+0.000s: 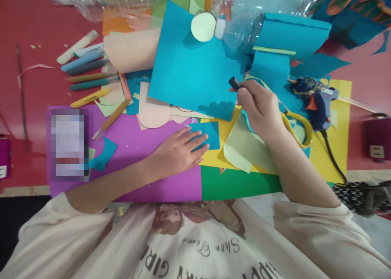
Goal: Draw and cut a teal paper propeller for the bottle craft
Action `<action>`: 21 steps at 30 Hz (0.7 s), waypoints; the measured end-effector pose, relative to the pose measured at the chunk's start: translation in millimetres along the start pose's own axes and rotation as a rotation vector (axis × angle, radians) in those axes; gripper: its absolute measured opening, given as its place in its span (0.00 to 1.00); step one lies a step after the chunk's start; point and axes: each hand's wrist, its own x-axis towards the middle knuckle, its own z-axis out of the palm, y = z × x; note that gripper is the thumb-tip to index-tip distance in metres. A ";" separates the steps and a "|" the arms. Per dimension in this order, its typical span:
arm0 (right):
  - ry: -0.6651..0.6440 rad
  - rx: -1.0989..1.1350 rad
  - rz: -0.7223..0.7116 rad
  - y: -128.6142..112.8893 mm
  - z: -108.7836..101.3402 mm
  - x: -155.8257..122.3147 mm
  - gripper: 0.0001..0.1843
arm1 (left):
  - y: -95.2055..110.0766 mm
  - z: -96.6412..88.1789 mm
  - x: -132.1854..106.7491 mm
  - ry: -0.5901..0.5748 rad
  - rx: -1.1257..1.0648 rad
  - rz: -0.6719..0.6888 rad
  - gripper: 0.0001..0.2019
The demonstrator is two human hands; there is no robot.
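My left hand (180, 150) lies flat, fingers spread, over a small blue paper piece (212, 135) with a fold or line across it. My right hand (259, 106) is raised and closed around a black marker (234, 83); only its dark end shows above the fingers. Just beyond that hand is a large blue paper sheet (195, 71) with a shadow on it. A pale green paper circle (203, 27) sits at its top, by the white cap of a clear plastic bottle (241, 28). Scissors with yellow handles (307, 128) lie partly hidden behind my right forearm.
A blue glue gun (322, 104) with a cord lies at right. Several markers (88, 63) and a peach paper roll (131, 51) are at left. A blurred-out rectangular object (69, 144) rests on purple paper (131, 136). Yellow and green sheets (238, 183) and scraps lie around.
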 end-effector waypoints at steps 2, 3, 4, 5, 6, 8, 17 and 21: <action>-0.008 -0.050 -0.049 2.2 4.6 -0.3 0.21 | 1.4 1.2 -0.8 0.003 0.006 -0.012 0.14; -0.007 -0.071 -0.065 2.6 6.7 -0.8 0.20 | 1.8 1.9 -1.4 0.006 0.007 -0.015 0.15; -0.008 -0.088 -0.072 2.4 8.4 -1.6 0.20 | 2.0 2.7 -2.1 0.006 0.005 -0.017 0.15; -0.014 -0.099 -0.070 1.8 9.6 -2.6 0.20 | 2.0 3.5 -2.8 0.009 0.000 -0.019 0.15; -0.028 -0.107 -0.062 0.7 10.4 -3.6 0.20 | 1.8 4.2 -3.5 0.008 -0.009 -0.021 0.15; -0.061 -0.124 -0.043 -2.1 10.9 -5.3 0.20 | 1.2 5.0 -4.6 -0.001 -0.031 -0.030 0.15; -0.074 -0.141 0.070 -9.5 9.2 -5.6 0.22 | 2.7 3.6 -4.4 0.003 -0.062 -0.060 0.14; -0.026 -0.087 0.137 -7.7 3.5 -5.1 0.23 | 1.4 5.6 -5.2 0.009 -0.058 -0.061 0.14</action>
